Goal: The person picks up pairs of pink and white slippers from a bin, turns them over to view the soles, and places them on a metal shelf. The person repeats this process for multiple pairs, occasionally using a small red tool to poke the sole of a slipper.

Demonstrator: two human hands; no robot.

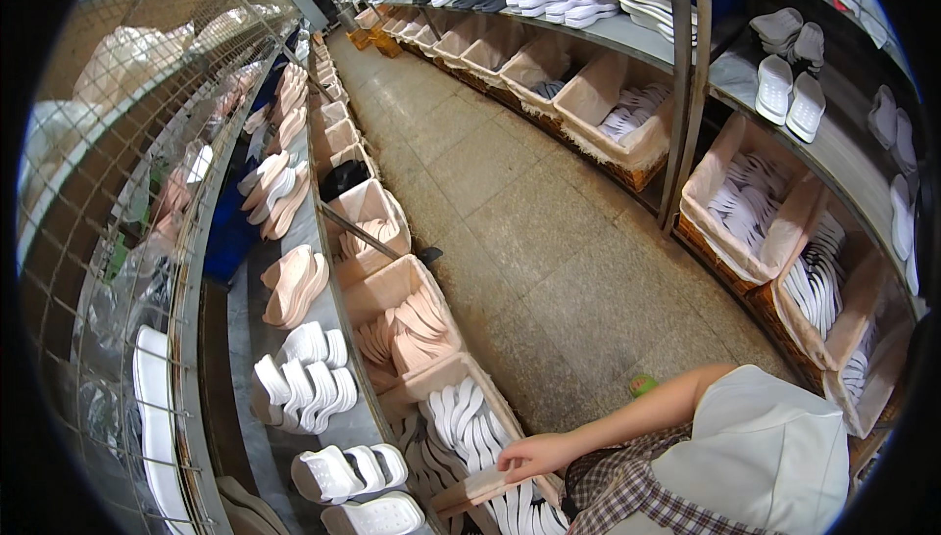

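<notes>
My right hand [536, 456] reaches in from the lower right, at the lined rim [480, 491] between two baskets. Its fingers are slightly bent and apart, and nothing shows in them. Beside it, white shoe soles [466, 422] stand packed in rows in one basket, with more white soles [524, 513] in the nearer one. Just beyond them, a basket holds pale pink soles [407, 329]. On the shelf to the left sit stacked white soles [309, 383] and white perforated clog-like pieces [353, 471]. My left hand is out of view.
A wire-mesh rack [108, 153] runs along the left. Across the tiled aisle [549, 270] stands another row of lined baskets [735, 241] under a metal shelf [730, 79] with soles on it. Metal posts [683, 143] rise there. A small green round object [642, 384] lies on the floor.
</notes>
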